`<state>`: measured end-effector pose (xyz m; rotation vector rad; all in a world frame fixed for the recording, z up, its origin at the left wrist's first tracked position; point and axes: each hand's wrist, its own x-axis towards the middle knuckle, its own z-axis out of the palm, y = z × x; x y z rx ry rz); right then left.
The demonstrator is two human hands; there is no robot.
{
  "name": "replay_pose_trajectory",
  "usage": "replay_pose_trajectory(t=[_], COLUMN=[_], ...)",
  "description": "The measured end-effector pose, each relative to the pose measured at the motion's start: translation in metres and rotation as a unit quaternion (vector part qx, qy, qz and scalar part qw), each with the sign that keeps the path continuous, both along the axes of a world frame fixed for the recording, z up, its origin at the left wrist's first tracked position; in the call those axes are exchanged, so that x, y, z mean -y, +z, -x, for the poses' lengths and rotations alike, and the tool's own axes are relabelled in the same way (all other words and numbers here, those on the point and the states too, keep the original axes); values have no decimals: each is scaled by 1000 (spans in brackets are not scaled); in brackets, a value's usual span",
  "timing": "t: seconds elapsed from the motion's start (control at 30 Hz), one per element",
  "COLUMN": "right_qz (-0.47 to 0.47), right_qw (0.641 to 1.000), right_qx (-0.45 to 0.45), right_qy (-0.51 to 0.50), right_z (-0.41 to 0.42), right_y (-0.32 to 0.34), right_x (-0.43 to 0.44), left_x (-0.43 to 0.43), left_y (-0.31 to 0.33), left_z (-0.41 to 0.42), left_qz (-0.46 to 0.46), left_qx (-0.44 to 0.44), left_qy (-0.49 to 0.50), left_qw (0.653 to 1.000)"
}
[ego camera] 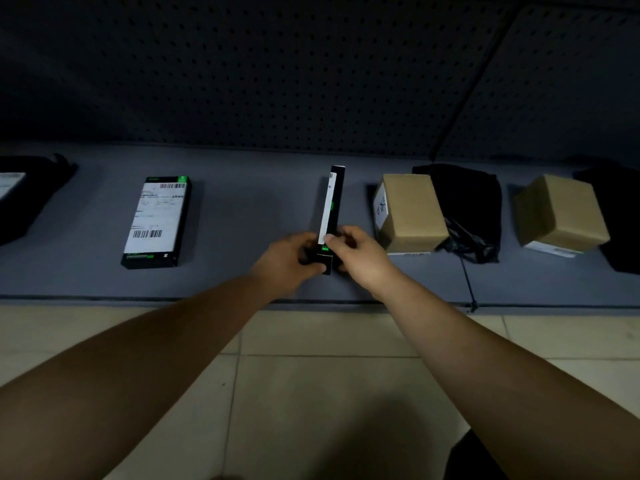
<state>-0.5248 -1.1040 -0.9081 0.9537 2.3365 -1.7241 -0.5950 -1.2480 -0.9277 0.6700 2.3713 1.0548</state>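
- The slim black box (333, 206) stands on one long narrow edge in the middle of the grey shelf (242, 202), its length running away from the person. Its white label faces left.
- The left grip (294, 258) is clamped on the near end of this box from the left, fingers curled round it.
- The right grip (360, 256) is clamped on the same end from the right, with the thumb pressing on the top edge by the label's near corner.
- I cannot tell whether the box's lower edge rests on the shelf or sits just above it.
- To the left, well apart, a flat black box (157, 221) lies label up.
- At the far left lies a dark package (27, 195), partly cut off.
- Just right of the held box sits a cardboard box (410, 213), touching a black bag (474, 209) behind it.
- A thin black cord (465, 282) runs from the bag to the shelf's front edge.
- Farther right sits a second cardboard box (561, 213).
- A dark pegboard (277, 81) backs the shelf, and pale floor tiles (311, 375) lie below both forearms.
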Motion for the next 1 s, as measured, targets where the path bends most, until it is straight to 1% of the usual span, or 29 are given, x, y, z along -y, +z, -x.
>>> replay_pose_trajectory(t=[0.07,0.13,0.17,0.2,0.27,0.3,0.37,0.47,0.53,0.63,0.73,0.83,0.9,1.0], right_qz=[38,108,114,87,-19,-55,-71,-73,-66,-6,57,124,161,194], right_qw=[999,994,993,995,999,997,996,996,997,999,990,973,963,957], right_qx=[-2,0,5,13,34,44,53,47,33,-9,-106,-179,-201,-204], right_qy=[-4,-29,-39,-42,-34,-28,-18,-14,-25,-52,-79,-82,-77,-65], right_z=[2,4,4,2,-2,-5,-9,-11,-12,-12,-5,-1,-2,-6], right_y=[-1,-1,-2,-5,-10,-11,-12,-13,-15,-16,-3,18,26,30], right_x=[1,-1,-3,-7,-16,-20,-23,-20,-16,-13,-13,-11,-10,-8], left_x=[-1,-1,-2,-3,-6,-9,-13,-17,-17,-12,-7,-1,4,13], left_y=[-2,-3,-3,-4,-6,-6,-4,-6,-8,-2,15,33,43,49], left_z=[1,1,1,1,2,4,11,19,18,7,-1,-5,-6,-6], left_qz=[8,5,3,-5,-33,-37,-17,15,10,-62,-157,-221,-253,-259], left_qx=[-24,-39,-47,-51,-50,-47,-26,35,57,65,35,4,-10,-36], left_qy=[-7,1,2,1,-3,0,11,24,29,64,97,122,117,91], left_qw=[1000,999,999,999,998,998,999,999,998,994,982,968,960,961])
